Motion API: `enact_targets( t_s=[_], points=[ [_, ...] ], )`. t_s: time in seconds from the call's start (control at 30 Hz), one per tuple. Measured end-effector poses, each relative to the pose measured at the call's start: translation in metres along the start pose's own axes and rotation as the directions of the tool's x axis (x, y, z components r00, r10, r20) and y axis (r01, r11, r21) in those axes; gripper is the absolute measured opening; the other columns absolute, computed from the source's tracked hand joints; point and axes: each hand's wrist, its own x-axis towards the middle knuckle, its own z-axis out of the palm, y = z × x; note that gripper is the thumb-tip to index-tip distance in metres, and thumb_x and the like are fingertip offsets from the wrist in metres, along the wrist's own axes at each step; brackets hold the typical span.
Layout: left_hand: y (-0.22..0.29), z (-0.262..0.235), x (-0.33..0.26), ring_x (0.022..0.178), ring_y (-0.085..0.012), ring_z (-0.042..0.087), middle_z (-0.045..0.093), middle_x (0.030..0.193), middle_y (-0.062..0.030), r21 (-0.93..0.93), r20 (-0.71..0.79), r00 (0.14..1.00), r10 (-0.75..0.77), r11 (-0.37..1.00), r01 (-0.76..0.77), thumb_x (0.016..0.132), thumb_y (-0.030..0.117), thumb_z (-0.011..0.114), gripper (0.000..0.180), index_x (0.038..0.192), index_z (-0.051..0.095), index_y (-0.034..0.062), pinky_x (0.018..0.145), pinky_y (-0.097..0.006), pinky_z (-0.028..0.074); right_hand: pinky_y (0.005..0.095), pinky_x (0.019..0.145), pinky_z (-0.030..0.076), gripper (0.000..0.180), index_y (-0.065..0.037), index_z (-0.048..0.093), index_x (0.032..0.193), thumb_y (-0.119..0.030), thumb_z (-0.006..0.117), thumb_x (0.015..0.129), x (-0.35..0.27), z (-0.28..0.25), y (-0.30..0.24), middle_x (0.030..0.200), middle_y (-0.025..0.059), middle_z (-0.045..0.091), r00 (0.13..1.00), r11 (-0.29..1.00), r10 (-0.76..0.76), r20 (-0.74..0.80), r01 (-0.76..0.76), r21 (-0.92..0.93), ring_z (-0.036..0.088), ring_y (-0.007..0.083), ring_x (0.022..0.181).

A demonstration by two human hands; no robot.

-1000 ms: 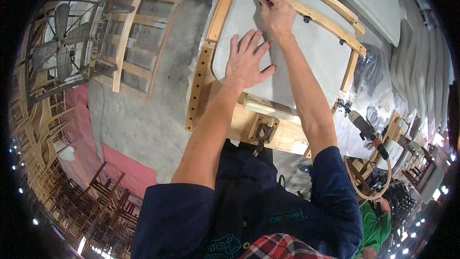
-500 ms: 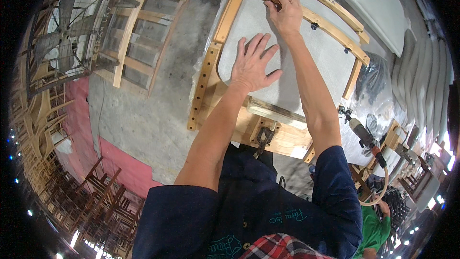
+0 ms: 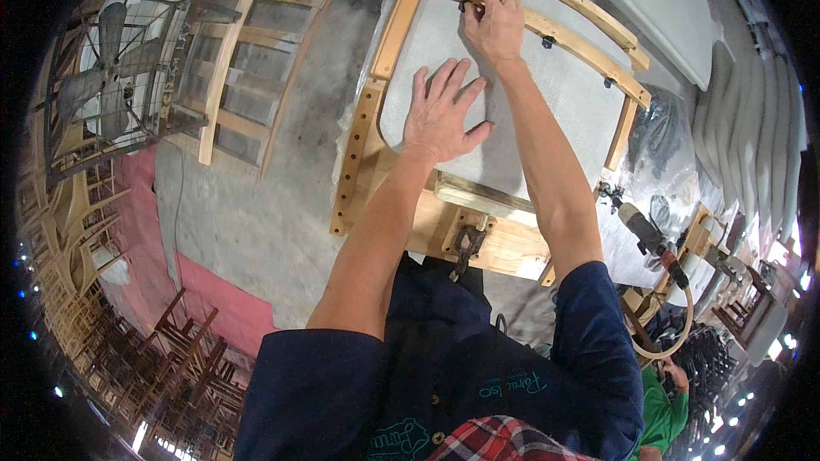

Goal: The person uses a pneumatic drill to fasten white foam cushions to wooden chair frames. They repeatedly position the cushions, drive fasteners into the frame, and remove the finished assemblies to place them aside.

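Fitting [image 3: 467, 242] just off the near edge of the pad [image 3: 581, 111]. Left hand [image 3: 442, 119] is palm-down, fingers spread — pad's right under them. Right hand [image 3: 498, 26] is over its far side, fingertips bunched by the rail [image 3: 581, 49] — can't tell if they're gripping.

A furniture workshop: many chair frames [image 3: 184, 346], drilled wooden frame [image 3: 351, 164], hose-fed tool [image 3: 641, 227].

Matt, cloth-like panel [image 3: 576, 115], smooth wooden frame [image 3: 399, 34], dull metal clamp [image 3: 467, 242], matt concrete-like floor [image 3: 248, 226].
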Motion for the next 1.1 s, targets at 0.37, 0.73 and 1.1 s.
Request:
enact_targets(
  t_s=[0.37,0.73,1.1],
  points=[
    [0.000,0.001,-0.001,0.151,-0.0303,0.025,0.035,0.160,-0.0135,0.045,0.048,0.999,-0.019,0.999,0.017,0.090,0.063,0.058,0.074,0.148,0.050,0.0177,0.122,-0.060,0.013,0.0484,0.095,0.050,0.038,-0.005,0.068,0.118,-0.020,0.075,0.084,-0.058,-0.082,0.004,0.122,0.0185,0.063,0.986,1.000,0.009,0.164,-0.008,-0.007,0.059,0.0407,0.112],
    [-0.002,0.008,-0.002,0.148,-0.0352,0.031,0.039,0.158,-0.0175,0.024,-0.029,0.999,0.014,1.000,-0.013,0.088,0.060,0.063,0.073,0.145,0.054,0.0159,0.119,-0.063,0.018,0.0611,0.119,0.023,0.070,-0.009,0.049,0.150,-0.048,0.064,0.094,-0.159,-0.181,0.010,0.158,0.0261,0.037,0.875,0.888,0.338,0.346,-0.175,-0.426,0.033,0.0440,0.147],
    [0.002,0.001,-0.005,0.151,-0.0346,0.027,0.038,0.160,-0.0171,-0.012,0.007,1.000,0.007,1.000,-0.007,0.089,0.061,0.060,0.076,0.147,0.053,0.0121,0.121,-0.063,0.017,0.0587,0.117,0.028,0.073,-0.005,0.052,0.148,-0.043,0.069,0.089,-0.165,-0.175,0.015,0.154,0.0284,0.044,0.953,0.910,0.238,0.190,-0.150,-0.387,0.041,0.0444,0.143]
  ],
)
